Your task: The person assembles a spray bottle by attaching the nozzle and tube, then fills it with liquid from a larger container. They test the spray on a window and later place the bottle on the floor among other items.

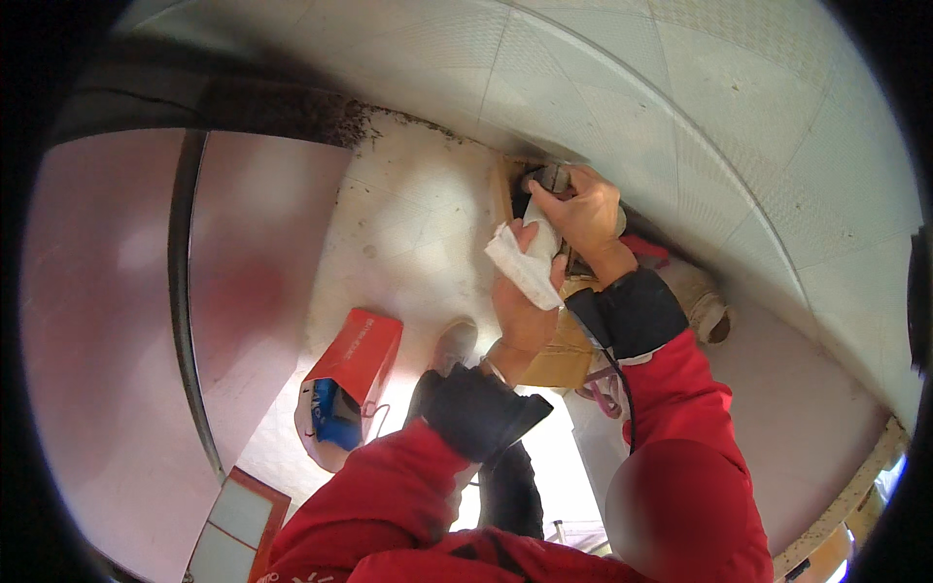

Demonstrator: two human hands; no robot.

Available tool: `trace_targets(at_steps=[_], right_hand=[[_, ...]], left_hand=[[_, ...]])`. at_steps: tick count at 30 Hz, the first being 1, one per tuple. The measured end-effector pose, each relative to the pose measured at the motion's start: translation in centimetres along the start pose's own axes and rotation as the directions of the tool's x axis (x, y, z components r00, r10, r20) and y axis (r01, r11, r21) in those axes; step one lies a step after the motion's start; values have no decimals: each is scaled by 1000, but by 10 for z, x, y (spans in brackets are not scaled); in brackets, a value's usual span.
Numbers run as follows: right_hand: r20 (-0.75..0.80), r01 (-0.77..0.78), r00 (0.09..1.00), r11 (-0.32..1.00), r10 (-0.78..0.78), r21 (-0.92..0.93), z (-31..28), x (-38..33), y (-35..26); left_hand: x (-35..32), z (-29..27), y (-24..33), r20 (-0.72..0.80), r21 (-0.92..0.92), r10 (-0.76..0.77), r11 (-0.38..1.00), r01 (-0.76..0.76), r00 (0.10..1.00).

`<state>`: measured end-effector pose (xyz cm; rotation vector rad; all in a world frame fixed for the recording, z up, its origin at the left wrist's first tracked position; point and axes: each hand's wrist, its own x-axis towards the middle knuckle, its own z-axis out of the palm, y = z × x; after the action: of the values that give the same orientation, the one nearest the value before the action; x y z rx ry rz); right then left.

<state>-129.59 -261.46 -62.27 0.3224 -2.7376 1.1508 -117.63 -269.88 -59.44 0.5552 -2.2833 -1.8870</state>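
My left hand (525, 316) is closed around a crumpled white cloth or paper (525, 267), one end of which folds over the fingers. Just beyond it, my right hand (589, 216) curls its thumb and fingers against a small dark grey, rounded object (554, 177). What kind of object it is cannot be made out. A pale section shows between the two hands, partly hidden by them. Both hands are over an open brown cardboard box (564, 355) beside the wall.
A red paper bag (364, 350) with something blue inside stands on the pale floor (398, 214). Pinkish panels (107, 321) line the left side. A beige rounded item (702, 303) lies right of my forearm, against the tiled wall (583, 78). A grey shoe (455, 345) shows below.
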Motion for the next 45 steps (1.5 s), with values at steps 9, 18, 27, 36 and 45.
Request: trace_targets(at_steps=[9,18,27,36,45], right_hand=[[365,-72,929,997,55,32,-21,13,11],[181,-291,948,944,263,155,-22,-16,19],[564,-178,734,909,378,-378,0,-91,14],[596,-273,708,925,379,-264,0,-115,9],[646,-301,687,940,332,-163,1,-120,14]], left_hand=[[-9,8,4,119,-163,32,987,-13,992],[49,-2,-17,-12,-65,-5,998,4,1000],[69,-11,-17,83,-444,-288,846,294,954],[38,1,-22,95,9,144,989,-145,985],[51,44,-35,291,302,186,913,-275,938]])
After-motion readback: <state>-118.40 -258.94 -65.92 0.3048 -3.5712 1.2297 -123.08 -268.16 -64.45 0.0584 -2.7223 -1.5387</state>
